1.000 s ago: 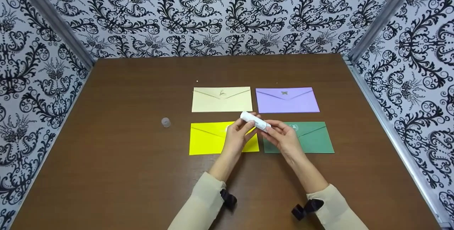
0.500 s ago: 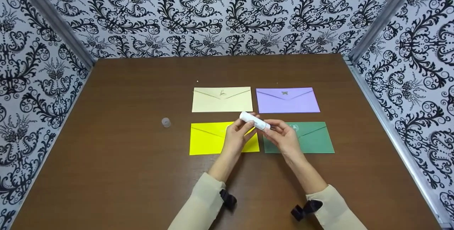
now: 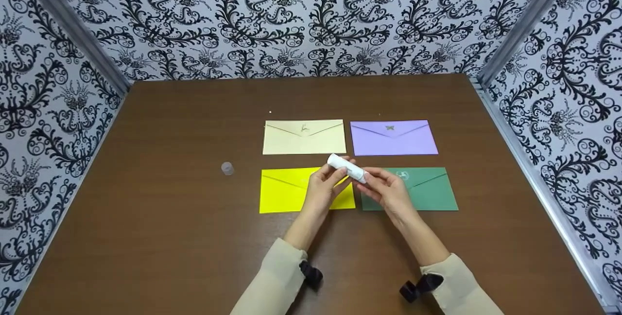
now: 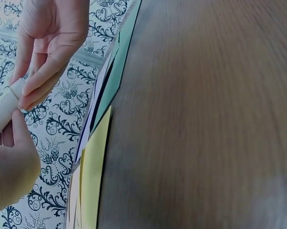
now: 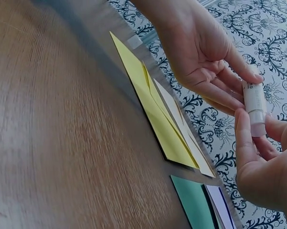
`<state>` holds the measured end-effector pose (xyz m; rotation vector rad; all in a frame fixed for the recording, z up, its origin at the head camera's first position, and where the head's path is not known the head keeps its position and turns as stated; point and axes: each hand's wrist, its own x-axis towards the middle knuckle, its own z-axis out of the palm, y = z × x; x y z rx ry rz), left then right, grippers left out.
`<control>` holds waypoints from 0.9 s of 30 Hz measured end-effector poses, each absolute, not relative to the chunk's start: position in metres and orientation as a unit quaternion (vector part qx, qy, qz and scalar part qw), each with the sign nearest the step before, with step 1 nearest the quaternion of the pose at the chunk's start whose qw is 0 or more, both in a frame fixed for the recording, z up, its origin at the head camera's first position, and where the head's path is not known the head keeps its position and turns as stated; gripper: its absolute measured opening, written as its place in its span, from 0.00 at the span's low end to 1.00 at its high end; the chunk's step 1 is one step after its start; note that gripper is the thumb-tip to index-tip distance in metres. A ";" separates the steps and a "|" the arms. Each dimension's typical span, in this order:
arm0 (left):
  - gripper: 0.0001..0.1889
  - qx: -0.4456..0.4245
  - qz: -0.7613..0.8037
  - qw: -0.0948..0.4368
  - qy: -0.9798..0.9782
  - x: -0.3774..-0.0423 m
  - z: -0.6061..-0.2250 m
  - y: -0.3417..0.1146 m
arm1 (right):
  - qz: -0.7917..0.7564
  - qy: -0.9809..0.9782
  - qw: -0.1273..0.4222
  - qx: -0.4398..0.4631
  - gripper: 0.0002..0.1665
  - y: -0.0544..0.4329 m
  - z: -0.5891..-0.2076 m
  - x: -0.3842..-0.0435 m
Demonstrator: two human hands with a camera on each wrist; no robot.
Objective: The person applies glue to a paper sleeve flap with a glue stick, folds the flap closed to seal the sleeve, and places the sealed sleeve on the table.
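My left hand [image 3: 320, 188] grips the body of a white glue stick [image 3: 346, 167], thumb along its side. The stick is held tilted above the inner edges of the yellow envelope [image 3: 282, 196] and the green envelope [image 3: 435, 193]. With thumb and fingers my right hand [image 3: 392, 193] pinches its lower right end. Small print shows on the barrel of the glue stick [image 5: 254, 98] in the right wrist view, and its narrower end sits between the right fingertips. A small translucent cap [image 3: 227, 168] stands apart on the table to the left.
Behind the front pair lie a cream envelope [image 3: 304, 146] and a purple envelope [image 3: 394, 146], flaps up. The brown table [image 3: 160, 208] meets patterned walls [image 3: 311, 23] at the back and sides. A tiny white speck [image 3: 270, 112] lies near the cream envelope.
The right thumb and fingers shift around the lower end of the glue stick, easing off and closing on it again. The left hand stays almost still; envelopes and cap have not moved.
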<state>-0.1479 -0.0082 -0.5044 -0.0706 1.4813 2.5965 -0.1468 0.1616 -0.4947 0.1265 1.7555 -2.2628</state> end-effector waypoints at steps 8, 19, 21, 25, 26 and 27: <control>0.23 -0.034 0.870 0.074 0.486 -0.147 -0.504 -0.009 | -0.781 0.615 0.103 0.033 0.18 0.157 -0.496 -0.144; 0.23 -0.018 0.865 0.080 0.494 -0.146 -0.505 -0.014 | -0.783 0.602 0.151 0.036 0.18 0.159 -0.496 -0.145; 0.24 -0.016 0.865 0.078 0.495 -0.147 -0.506 -0.013 | -0.786 0.600 0.145 0.037 0.17 0.159 -0.497 -0.145; 0.23 -0.022 0.868 0.076 0.491 -0.147 -0.506 -0.013 | -0.791 0.597 0.127 0.042 0.18 0.157 -0.497 -0.145; 0.23 -0.025 0.868 0.076 0.490 -0.147 -0.506 -0.013 | -0.791 0.598 0.124 0.043 0.18 0.157 -0.498 -0.145; 0.22 -0.028 0.869 0.076 0.488 -0.147 -0.507 -0.013 | -0.789 0.601 0.120 0.042 0.18 0.157 -0.498 -0.145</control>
